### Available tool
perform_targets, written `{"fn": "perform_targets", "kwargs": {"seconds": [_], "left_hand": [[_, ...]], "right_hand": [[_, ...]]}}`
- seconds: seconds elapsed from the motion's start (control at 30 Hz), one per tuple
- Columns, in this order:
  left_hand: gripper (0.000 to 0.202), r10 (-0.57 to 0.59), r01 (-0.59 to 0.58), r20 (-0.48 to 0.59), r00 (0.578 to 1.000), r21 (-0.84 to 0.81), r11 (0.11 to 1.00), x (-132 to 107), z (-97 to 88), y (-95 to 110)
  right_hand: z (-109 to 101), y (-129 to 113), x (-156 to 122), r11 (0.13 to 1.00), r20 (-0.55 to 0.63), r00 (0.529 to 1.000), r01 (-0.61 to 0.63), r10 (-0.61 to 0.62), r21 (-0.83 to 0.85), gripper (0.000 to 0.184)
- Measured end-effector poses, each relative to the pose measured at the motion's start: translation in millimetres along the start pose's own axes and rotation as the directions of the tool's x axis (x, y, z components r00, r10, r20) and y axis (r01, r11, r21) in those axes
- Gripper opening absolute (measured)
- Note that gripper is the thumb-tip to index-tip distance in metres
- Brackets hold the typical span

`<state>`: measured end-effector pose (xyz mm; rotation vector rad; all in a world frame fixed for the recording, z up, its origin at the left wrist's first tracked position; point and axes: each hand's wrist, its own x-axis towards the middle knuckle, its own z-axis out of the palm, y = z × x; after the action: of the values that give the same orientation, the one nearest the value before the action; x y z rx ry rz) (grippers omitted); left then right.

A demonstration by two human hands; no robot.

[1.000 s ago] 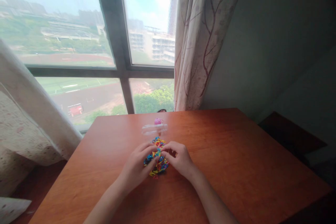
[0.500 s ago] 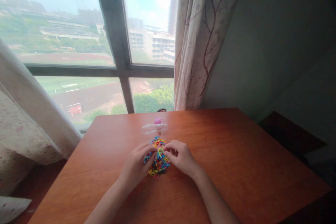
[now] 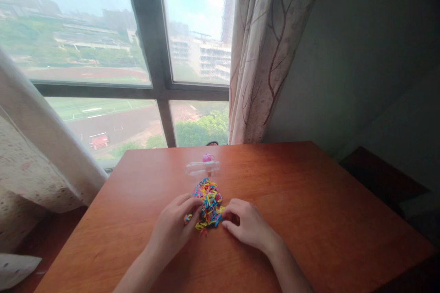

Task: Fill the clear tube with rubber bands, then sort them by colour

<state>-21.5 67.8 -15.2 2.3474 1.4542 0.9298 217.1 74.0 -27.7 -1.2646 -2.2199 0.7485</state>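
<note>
A heap of small colourful rubber bands (image 3: 210,199), in yellow, blue, red and pink, lies on the table between my hands. My left hand (image 3: 177,219) is at the heap's left side, fingers curled and thumb close to the index fingertip. What its tips hold, if anything, is too small to make out; a few blue and yellow bands show in the gap under its fingers. On the right edge of the heap, my right hand (image 3: 245,222) has thumb and index finger apart, the index tip by a yellow band.
Beyond the heap a clear plastic container (image 3: 202,168) lies on its side, with a pink object (image 3: 207,158) behind it. The brown wooden table (image 3: 302,206) reaches to a window (image 3: 197,114) flanked by curtains (image 3: 261,55).
My hands have drawn apart: the right one moved right and down from the middle of the heap, the left slightly left and down. More of the heap shows between them.
</note>
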Motion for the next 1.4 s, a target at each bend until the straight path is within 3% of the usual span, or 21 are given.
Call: {"fn": "perform_targets", "kwargs": {"seconds": [0.2, 0.43, 0.6, 0.87, 1.4], "left_hand": [[0.014, -0.007, 0.007, 0.017, 1.000, -0.003, 1.000, -5.9, 1.1, 0.4], [0.014, 0.005, -0.005, -0.011, 1.000, 0.016, 1.000, -4.1, 2.2, -6.6], [0.015, 0.011, -0.011, -0.018, 1.000, 0.020, 1.000, -5.6, 2.8, -8.5], [0.015, 0.003, -0.003, -0.010, 1.000, 0.027, 1.000, -5.8, 1.0, -10.1], [0.015, 0.017, -0.016, -0.018, 1.000, 0.037, 0.999, -6.7, 0.6, -10.3]], "right_hand": [[7.9, -0.6, 0.6, 0.999, -0.033, 0.999, -0.015, 0.014, -0.032, 0.008], [0.7, -0.7, 2.6, 0.992, -0.109, 0.994, 0.031, -0.018, 0.123, 0.010], [-6.0, 4.9, 4.8, 0.985, -0.199, 0.980, 0.009, 0.026, 0.170, 0.011], [-7.0, 43.4, 17.7, 0.988, -0.395, 0.907, -0.154, 0.146, 0.011, 0.018], [6.0, 53.7, 29.2, 0.968, -0.420, 0.899, -0.205, 0.127, -0.147, 0.015]]}}
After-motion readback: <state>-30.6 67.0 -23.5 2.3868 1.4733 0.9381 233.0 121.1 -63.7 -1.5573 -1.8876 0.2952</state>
